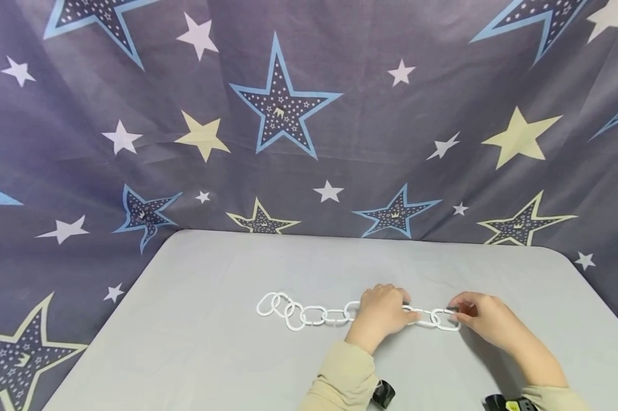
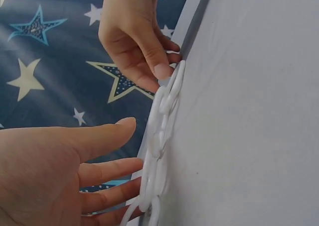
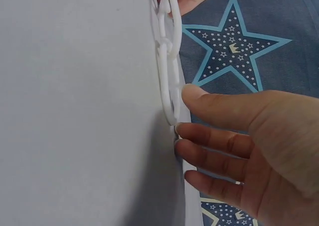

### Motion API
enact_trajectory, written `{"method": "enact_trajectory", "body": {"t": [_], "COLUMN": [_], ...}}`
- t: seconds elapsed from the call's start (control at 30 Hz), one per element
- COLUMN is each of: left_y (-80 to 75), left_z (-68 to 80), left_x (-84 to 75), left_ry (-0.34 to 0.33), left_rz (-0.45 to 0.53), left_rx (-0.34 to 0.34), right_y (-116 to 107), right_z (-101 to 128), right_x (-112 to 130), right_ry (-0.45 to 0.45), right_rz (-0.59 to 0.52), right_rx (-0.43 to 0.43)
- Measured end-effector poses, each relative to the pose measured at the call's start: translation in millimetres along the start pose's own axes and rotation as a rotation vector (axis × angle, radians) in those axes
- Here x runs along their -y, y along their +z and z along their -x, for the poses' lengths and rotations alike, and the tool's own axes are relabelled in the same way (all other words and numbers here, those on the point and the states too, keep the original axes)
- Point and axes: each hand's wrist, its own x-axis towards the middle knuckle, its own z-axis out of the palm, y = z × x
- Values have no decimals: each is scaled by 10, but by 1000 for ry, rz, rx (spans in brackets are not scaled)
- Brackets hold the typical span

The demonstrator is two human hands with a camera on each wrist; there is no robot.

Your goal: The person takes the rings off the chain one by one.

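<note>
A white plastic chain of several oval links runs sideways across the grey-white table. Its far left links bunch into a small curve, while the rest lies nearly straight. Over the middle of the chain is my left hand, hiding some links; in the left wrist view its thumb stands apart and its extended fingertips touch the links. At the right end, my right hand has thumb and fingertips around the last link. The right wrist view shows a gap between that thumb and the fingers, which are lightly bent.
The table has a pale, plain surface with rounded far corners. Behind it and at its left side hangs a dark curtain printed with stars. Black straps show near both beige sleeves.
</note>
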Motion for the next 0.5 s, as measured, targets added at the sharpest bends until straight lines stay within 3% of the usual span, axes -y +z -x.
{"method": "enact_trajectory", "body": {"t": [0.2, 0.5], "left_y": [45, 86], "left_z": [6, -8], "left_x": [-56, -73], "left_ry": [44, 46], "left_rz": [-39, -69], "left_rx": [1, 19], "right_y": [22, 54], "right_z": [11, -9], "right_x": [-7, 1], "right_ry": [17, 32], "right_rz": [-1, 14], "right_rx": [36, 49]}}
